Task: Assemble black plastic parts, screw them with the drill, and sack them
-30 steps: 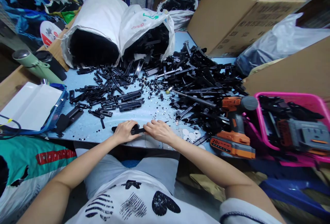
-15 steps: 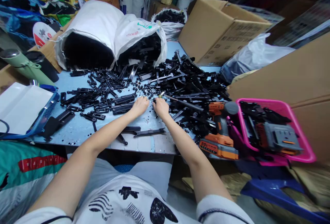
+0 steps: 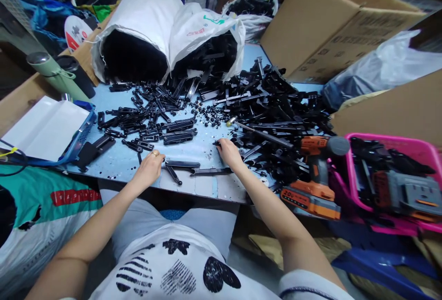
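Observation:
My left hand point(image 3: 149, 169), with a ring on one finger, is closed at the near edge of the table. Its fingertips meet the left end of a black hinged bracket point(image 3: 174, 175) spread in a V shape. My right hand point(image 3: 229, 153) is closed in a pinch near the middle, with a small black part point(image 3: 217, 143) at its fingertips; its exact kind is too small to make out. To the right of my left hand lies a long black bracket point(image 3: 211, 171). Beyond my right hand, a hammer point(image 3: 264, 135) with a yellowish head rests on black parts.
Small screws and black caps point(image 3: 210, 112) lie mid-table. Black brackets point(image 3: 179, 130) are stacked at left. White sacks point(image 3: 138, 10) spill black parts at the back. On the right are a cordless drill point(image 3: 316, 171), a pink basket point(image 3: 352, 185) and a cardboard box point(image 3: 321, 28).
My hands were close together by the small screws. My left hand has moved left and toward me to the hinged bracket; my right hand has drawn back slightly. The view has shifted.

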Demonstrator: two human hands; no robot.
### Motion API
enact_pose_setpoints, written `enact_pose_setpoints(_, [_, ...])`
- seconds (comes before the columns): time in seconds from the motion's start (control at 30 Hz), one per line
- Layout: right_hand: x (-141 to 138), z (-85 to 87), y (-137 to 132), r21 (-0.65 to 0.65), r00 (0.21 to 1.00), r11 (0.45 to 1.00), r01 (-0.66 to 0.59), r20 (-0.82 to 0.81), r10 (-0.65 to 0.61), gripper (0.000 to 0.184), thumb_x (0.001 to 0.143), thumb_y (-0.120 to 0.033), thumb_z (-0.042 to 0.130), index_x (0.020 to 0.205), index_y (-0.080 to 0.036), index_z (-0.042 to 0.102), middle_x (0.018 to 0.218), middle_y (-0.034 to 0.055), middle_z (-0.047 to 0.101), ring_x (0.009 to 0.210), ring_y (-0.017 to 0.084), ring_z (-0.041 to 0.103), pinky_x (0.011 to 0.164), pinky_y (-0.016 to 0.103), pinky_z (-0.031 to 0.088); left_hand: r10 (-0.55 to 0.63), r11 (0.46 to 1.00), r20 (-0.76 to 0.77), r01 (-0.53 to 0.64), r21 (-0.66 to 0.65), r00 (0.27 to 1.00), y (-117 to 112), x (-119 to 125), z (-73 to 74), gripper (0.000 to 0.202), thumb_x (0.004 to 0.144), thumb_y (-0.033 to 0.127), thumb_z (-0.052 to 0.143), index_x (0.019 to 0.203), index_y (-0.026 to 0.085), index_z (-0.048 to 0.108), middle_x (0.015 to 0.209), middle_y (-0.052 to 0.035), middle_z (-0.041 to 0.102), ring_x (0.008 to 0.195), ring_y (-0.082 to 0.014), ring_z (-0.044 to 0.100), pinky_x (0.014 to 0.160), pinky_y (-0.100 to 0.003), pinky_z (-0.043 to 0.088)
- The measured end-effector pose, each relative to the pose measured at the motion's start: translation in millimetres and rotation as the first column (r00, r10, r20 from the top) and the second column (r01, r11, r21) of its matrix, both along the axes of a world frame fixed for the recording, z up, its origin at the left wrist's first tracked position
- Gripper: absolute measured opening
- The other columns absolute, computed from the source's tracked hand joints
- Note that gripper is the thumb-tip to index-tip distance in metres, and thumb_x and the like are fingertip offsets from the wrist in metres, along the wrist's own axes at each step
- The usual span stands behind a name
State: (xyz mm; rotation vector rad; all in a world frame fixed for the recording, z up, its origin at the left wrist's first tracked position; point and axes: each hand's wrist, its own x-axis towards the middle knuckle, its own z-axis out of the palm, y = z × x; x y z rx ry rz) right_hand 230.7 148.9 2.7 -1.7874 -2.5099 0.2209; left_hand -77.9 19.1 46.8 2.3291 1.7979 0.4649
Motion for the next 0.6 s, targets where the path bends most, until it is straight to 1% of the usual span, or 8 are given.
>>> enact_pose_setpoints(0.07, [-1.1,3.3,-5.2,0.015,1.000,1.000,0.022,-0.010,-0.022,0.026,0.090,-0.018,0.042,0.114,-0.014,0.051,0.104,0.0133,0.059,0.087,0.023,0.058,0.074,0.030,0.041,-0.037,0.999,-0.097,0.036,-0.015,0.995,1.0,8.2,7.7,0.031,0.083,0.000,0.035,0.094,0.012,0.061,0.090,-0.0112,0.055,0.085,-0.0223,0.054,0.079,-0.035,0.047])
enact_pose_setpoints(0.13, [-1.5,9.5,-11.3,0.031,0.997,0.999,0.039,-0.068,-0.037,0.028,0.090,-0.017,0.040,0.116,-0.015,0.050,0.104,0.0124,0.059,0.082,0.021,0.058,0.072,0.030,0.042,-0.095,0.995,-0.165,0.089,-0.042,0.982,1.4,15.3,15.3,0.032,0.080,-0.004,0.035,0.089,0.011,0.061,0.089,-0.0118,0.054,0.087,-0.0231,0.053,0.079,-0.036,0.047])
enact_pose_setpoints(0.2, [-1.5,16.0,-16.5,0.053,0.990,0.999,0.014,-0.143,-0.007,0.025,0.090,-0.017,0.041,0.111,-0.015,0.053,0.103,0.0116,0.059,0.082,0.020,0.058,0.073,0.029,0.042,-0.128,0.991,-0.201,0.119,-0.057,0.971,1.0,20.0,18.5,0.030,0.079,-0.006,0.036,0.085,0.011,0.060,0.088,-0.0117,0.054,0.087,-0.0230,0.053,0.078,-0.036,0.047])
enact_pose_setpoints(0.27, [-1.9,19.6,-19.2,0.061,0.983,0.997,-0.040,-0.176,0.050,0.020,0.090,-0.020,0.043,0.102,-0.015,0.057,0.099,0.0108,0.059,0.083,0.020,0.058,0.075,0.029,0.043,-0.134,0.991,-0.201,0.130,-0.036,0.970,0.6,21.3,14.3,0.028,0.080,-0.005,0.037,0.084,0.011,0.059,0.087,-0.0115,0.055,0.085,-0.0225,0.054,0.076,-0.036,0.048])
enact_pose_setpoints(0.37, [-4.8,16.8,-17.9,0.036,0.981,0.994,-0.102,-0.163,0.106,0.018,0.089,-0.023,0.047,0.100,-0.016,0.060,0.095,0.0102,0.061,0.087,0.022,0.057,0.077,0.031,0.043,-0.126,0.986,-0.067,0.133,0.106,0.990,0.6,17.8,-5.3,0.023,0.086,0.003,0.041,0.094,0.011,0.060,0.088,-0.0112,0.059,0.084,-0.0215,0.057,0.076,-0.035,0.051])
enact_pose_setpoints(0.47, [-12.5,7.4,-11.3,0.042,0.981,0.993,-0.110,-0.156,0.115,0.025,0.089,-0.026,0.049,0.109,-0.015,0.058,0.102,0.0113,0.060,0.093,0.023,0.056,0.080,0.031,0.043,-0.141,0.950,0.148,0.091,0.300,0.979,-0.3,12.6,-31.4,0.021,0.091,0.015,0.045,0.106,0.013,0.059,0.094,-0.0108,0.064,0.090,-0.0203,0.061,0.082,-0.035,0.053])
enact_pose_setpoints(0.53, [-20.4,1.2,-3.8,0.074,0.983,0.991,-0.109,-0.139,0.119,0.030,0.089,-0.025,0.048,0.116,-0.015,0.055,0.108,0.0124,0.058,0.097,0.023,0.055,0.082,0.031,0.042,-0.168,0.926,0.224,0.076,0.371,0.960,-1.1,10.4,-46.0,0.024,0.092,0.016,0.044,0.110,0.014,0.059,0.100,-0.0109,0.066,0.097,-0.0200,0.062,0.086,-0.036,0.053])
enact_pose_setpoints(0.6, [-29.2,-2.8,6.0,0.083,0.983,0.985,-0.153,-0.091,0.161,0.030,0.090,-0.022,0.046,0.117,-0.017,0.055,0.111,0.0125,0.057,0.099,0.023,0.053,0.082,0.031,0.042,-0.188,0.910,0.259,0.069,0.408,0.947,-1.2,8.8,-56.0,0.025,0.092,0.015,0.045,0.111,0.014,0.060,0.102,-0.0104,0.068,0.097,-0.0195,0.064,0.087,-0.035,0.054])
